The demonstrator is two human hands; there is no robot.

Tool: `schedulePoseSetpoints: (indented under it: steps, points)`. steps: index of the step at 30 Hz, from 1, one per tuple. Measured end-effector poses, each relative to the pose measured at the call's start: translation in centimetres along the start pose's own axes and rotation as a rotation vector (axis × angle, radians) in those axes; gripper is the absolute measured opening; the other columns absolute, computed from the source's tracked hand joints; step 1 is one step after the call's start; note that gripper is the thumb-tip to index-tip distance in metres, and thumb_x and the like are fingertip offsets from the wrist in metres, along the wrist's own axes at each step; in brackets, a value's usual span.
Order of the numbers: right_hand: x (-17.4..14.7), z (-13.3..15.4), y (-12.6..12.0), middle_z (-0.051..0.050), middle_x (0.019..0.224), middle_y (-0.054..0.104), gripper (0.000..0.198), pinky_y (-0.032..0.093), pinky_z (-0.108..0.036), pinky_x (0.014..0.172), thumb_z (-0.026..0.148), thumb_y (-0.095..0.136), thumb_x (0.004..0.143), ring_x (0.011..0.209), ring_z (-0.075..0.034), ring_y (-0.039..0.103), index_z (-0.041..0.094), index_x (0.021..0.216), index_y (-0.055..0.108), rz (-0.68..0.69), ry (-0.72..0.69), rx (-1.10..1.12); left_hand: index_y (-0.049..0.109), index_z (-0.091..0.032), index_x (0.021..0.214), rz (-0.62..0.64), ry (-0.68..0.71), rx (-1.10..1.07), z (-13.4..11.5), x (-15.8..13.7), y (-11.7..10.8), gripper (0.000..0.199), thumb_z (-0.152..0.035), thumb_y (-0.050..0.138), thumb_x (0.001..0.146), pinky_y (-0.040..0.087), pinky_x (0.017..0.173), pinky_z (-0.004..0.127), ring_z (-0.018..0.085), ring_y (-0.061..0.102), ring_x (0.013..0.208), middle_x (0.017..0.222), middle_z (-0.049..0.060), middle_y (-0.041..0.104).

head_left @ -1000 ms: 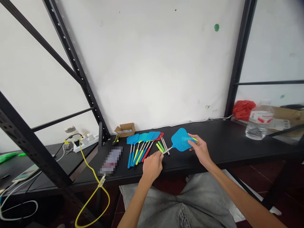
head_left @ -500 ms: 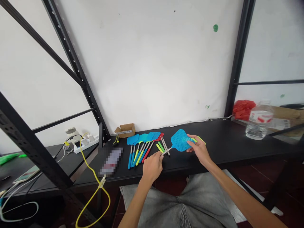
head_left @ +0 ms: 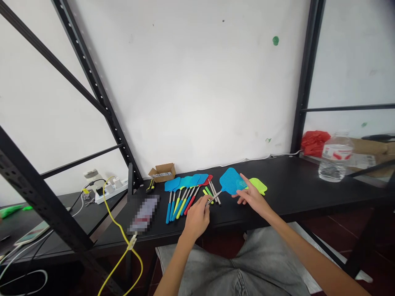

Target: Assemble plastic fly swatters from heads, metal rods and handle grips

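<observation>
My left hand (head_left: 197,214) is closed around the thin metal shaft of a blue fly swatter (head_left: 228,181), whose perforated head points right above the black table. At the head's right edge is my right hand (head_left: 251,197), index finger stretched out and fingers apart; light contact with the head cannot be ruled out. Behind that hand lies a yellow-green swatter head (head_left: 259,186). Left of my hands, several assembled fly swatters (head_left: 182,197) with blue, yellow and red handles lie in a row. Loose metal rods (head_left: 215,192) and short yellow-green grips (head_left: 207,195) rest between.
A small open cardboard box (head_left: 162,172) and a yellow-black cutter (head_left: 150,186) sit at the back left. A blurred-out phone (head_left: 144,214) with a yellow cable (head_left: 117,222) lies nearer. A water bottle (head_left: 336,160) stands right; black shelf posts (head_left: 304,82) flank the table (head_left: 286,185).
My right hand's fingers have spread from their grasp on the blue head, the index finger now extended. More of the yellow-green head shows. The left hand keeps its grip.
</observation>
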State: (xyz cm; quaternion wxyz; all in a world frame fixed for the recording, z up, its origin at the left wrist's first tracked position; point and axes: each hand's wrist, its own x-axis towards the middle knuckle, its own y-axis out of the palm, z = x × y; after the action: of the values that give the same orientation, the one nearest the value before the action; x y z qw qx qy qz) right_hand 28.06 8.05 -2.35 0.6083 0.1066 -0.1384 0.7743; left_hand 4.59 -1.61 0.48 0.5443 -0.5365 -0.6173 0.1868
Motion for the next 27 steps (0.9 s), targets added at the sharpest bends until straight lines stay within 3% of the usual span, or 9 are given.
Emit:
schedulePoseSetpoints:
  steps: [4,10,14,19,22,27]
  points:
    - [0.0,0.0,0.0,-0.005,0.087,0.074,0.084,0.049,-0.027,0.052,0.043,0.057,0.083,0.059,-0.016,0.065,0.021,0.152,0.014,0.007,0.017,0.023,0.059,-0.025,0.108,-0.1,-0.016,-0.063,1.2,0.6,-0.8,0.033,-0.016,0.031,0.094,0.047,0.078,0.026,0.017,0.061,0.09,0.107,0.005,0.061]
    - [-0.1,0.2,0.0,-0.004,0.086,0.074,0.08,0.049,-0.027,0.054,0.041,0.056,0.085,0.058,-0.015,0.063,0.021,0.152,0.017,0.014,0.032,0.002,0.058,-0.019,0.123,-0.225,-0.198,0.071,4.2,1.2,-2.7,0.038,-0.018,0.037,0.091,0.046,0.091,0.034,0.023,0.058,0.107,0.118,0.012,0.054]
    - [-0.1,0.4,0.0,-0.004,0.086,0.074,0.076,0.049,-0.027,0.055,0.039,0.055,0.085,0.057,-0.015,0.063,0.02,0.15,0.021,0.019,0.028,0.001,0.058,-0.015,0.126,-0.191,-0.328,0.277,6.3,1.0,-3.2,0.04,-0.025,0.038,0.092,0.044,0.094,0.041,0.029,0.055,0.111,0.127,0.016,0.051]
    - [-0.2,0.6,0.1,-0.004,0.085,0.074,0.074,0.05,-0.028,0.056,0.038,0.056,0.084,0.058,-0.015,0.063,0.02,0.149,0.025,0.022,0.029,-0.002,0.063,-0.016,0.119,-0.034,-0.398,0.398,7.3,0.6,-2.5,0.039,-0.033,0.042,0.091,0.041,0.097,0.043,0.032,0.052,0.119,0.135,0.017,0.049]
    - [-0.2,0.6,0.0,-0.005,0.085,0.074,0.071,0.05,-0.028,0.056,0.039,0.055,0.084,0.058,-0.015,0.063,0.019,0.147,0.029,0.031,0.031,-0.011,0.064,-0.02,0.118,0.012,-0.404,0.417,7.0,0.6,-2.3,0.038,-0.036,0.045,0.09,0.042,0.094,0.044,0.033,0.053,0.119,0.136,0.015,0.051]
    - [0.0,0.4,-0.1,-0.005,0.086,0.074,0.058,0.051,-0.029,0.058,0.038,0.054,0.085,0.058,-0.015,0.062,0.018,0.138,0.044,0.055,0.02,-0.046,0.065,-0.021,0.118,-0.029,-0.319,0.403,5.9,0.7,-2.1,0.035,-0.034,0.047,0.09,0.038,0.101,0.044,0.03,0.053,0.12,0.135,0.012,0.054]
